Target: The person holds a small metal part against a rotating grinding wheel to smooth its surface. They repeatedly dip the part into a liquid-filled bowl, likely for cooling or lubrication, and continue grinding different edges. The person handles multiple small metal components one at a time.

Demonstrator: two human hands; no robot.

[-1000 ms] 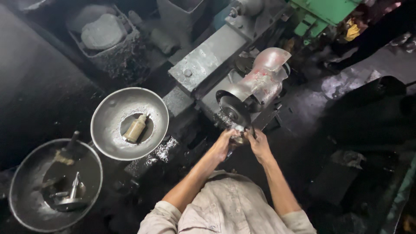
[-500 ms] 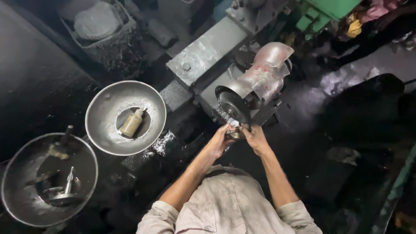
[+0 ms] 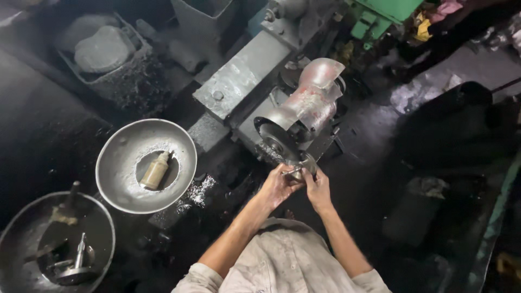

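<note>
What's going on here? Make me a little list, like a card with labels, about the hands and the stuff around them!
Left hand: grips a small metal part at the grinding wheel
Right hand: holds the same part from the other side
Machine: grey, dusty, with a curved guard over the wheel
Near bowl: holds one brass-coloured piece
Far bowl: holds several metal pieces

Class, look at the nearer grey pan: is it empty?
No, the pan holds one small brass-coloured part lying in its middle.
</note>
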